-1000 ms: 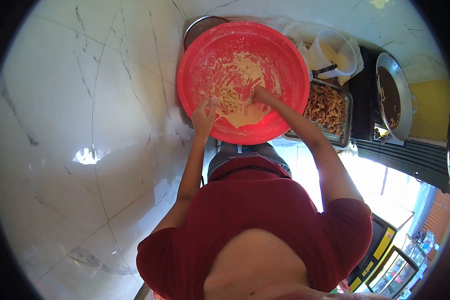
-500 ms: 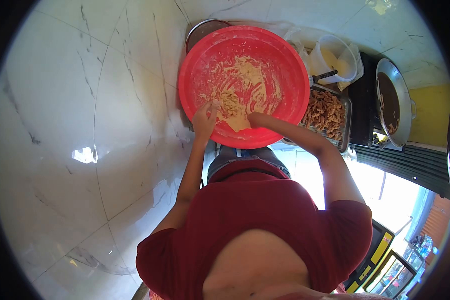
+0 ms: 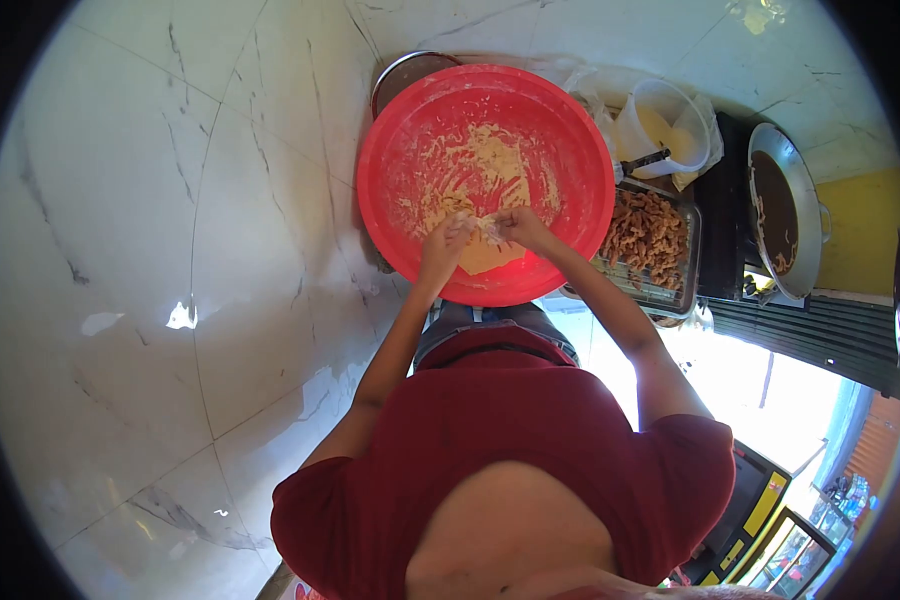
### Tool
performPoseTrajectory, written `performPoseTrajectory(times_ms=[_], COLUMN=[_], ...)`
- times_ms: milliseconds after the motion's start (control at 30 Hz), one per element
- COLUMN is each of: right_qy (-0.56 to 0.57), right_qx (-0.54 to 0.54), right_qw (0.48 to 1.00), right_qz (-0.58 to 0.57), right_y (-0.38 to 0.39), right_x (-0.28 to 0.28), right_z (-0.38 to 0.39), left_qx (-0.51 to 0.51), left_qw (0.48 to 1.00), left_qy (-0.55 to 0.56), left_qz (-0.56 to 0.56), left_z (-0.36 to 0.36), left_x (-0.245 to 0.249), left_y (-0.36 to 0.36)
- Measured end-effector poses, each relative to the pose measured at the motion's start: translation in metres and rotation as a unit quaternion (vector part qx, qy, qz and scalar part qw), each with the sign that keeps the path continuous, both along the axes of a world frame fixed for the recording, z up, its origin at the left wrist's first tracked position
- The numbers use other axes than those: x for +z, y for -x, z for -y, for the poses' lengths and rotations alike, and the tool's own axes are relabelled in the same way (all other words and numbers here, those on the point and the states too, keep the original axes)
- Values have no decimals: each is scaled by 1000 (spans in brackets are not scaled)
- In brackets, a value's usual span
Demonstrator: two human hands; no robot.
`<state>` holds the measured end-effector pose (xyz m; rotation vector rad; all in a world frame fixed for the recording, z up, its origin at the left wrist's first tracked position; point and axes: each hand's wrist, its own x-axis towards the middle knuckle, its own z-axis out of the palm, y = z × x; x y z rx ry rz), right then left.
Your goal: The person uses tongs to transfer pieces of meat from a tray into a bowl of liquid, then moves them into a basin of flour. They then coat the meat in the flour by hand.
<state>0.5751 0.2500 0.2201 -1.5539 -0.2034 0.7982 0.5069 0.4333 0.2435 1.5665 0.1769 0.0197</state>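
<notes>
a: quick count pls, what's there?
b: 1 red basin (image 3: 578, 125), round, w/ pale dough (image 3: 495, 165) smeared over its bottom. 2 hands over it: left hand (image 3: 446, 243) & right hand (image 3: 519, 226). fingertips meet at the near side of the basin, both pinching 1 small bit of dough (image 3: 490, 233) between them. fingers curled in, not spread.
a: other stuff?
b: 1 white bucket (image 3: 632, 118) just right of the basin, w/ 1 dark handle (image 3: 643, 160) at its rim. 1 metal tray (image 3: 695, 240) of brown fried pieces (image 3: 650, 225), close by the basin's right edge; touching or not, can't tell. 1 wok (image 3: 767, 130) w/ dark liquid further right, on a black stand (image 3: 720, 200). 1 metal bowl (image 3: 410, 68) half hidden behind the basin.
a: surface? room?
b: white marble tiles (image 3: 170, 250) w/ grey veins, glossy, a glare spot on them. basin sits low, just past the person's knees. red shirt (image 3: 500, 420) fills the bottom of the view. bright daylight at right, yellow wall (image 3: 865, 215) past the wok.
</notes>
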Motion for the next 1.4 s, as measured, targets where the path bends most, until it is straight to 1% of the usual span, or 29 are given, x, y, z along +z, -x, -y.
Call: performPoseTrajectory(times_ms=[33, 133, 233, 333, 433, 533, 633, 733, 833, 933, 1033, 1133, 1233, 1333, 1367, 1400], right_qy=[-18, -39, -56, -6, -57, -44, -3, -57, -43, -95, -88, -47, -127, -22, 59, 138], right_qx=[-23, -53, -33, -59, -76, -61, -84, -145, -148, -134, -114, -133, -188, -106, -2, 102], right_qw=[1000, 997, 995, 995, 993, 993, 996, 977, 969, 979, 989, 989, 973, 983, 979, 957], right_qz=[-11, 40, 72, 83, 76, 93, 25, 142, 192, 125, 27, 51, 45, 148, 193, 235], right_y=[0, 8, 17, 15, 8, 7, 10, 10, 9, 9, 8, 7, 8, -15, -24, -33], right_x=[4, 23, 61, 60, 42, 34, 41, 48, 63, 57, 53, 44, 50, 8, -8, -24], right_z=[-1, -3, -1, 4, 4, 4, 3, 2, 2, 1, 2, -2, -13, -7, -3, 1], left_qx=[-9, -25, -6, 26, -44, -91, -109, -98, -133, -128, -139, -169, -125, -48, -41, -34], left_qw=[999, 991, 992, 995, 996, 992, 993, 990, 986, 986, 988, 983, 984, 997, 998, 997], left_qy=[45, 125, 100, 96, 79, 81, 50, 82, 102, 101, 50, 29, 109, 10, -30, -70], left_qz=[-17, -52, -78, -8, -9, -16, -18, -61, -9, -21, -43, -66, -63, -61, -45, -28], left_z=[6, 17, 19, 22, 16, 10, 4, 6, 10, 5, 1, -2, 0, -6, -10, -16], left_x=[-8, -20, -10, -3, 7, 17, 28, 44, 42, 30, 25, 33, 29, 39, 43, 46], left_y=[-2, -7, -11, -17, -18, -20, -24, -21, -20, -18, -18, -18, -13, -6, -4, -1])
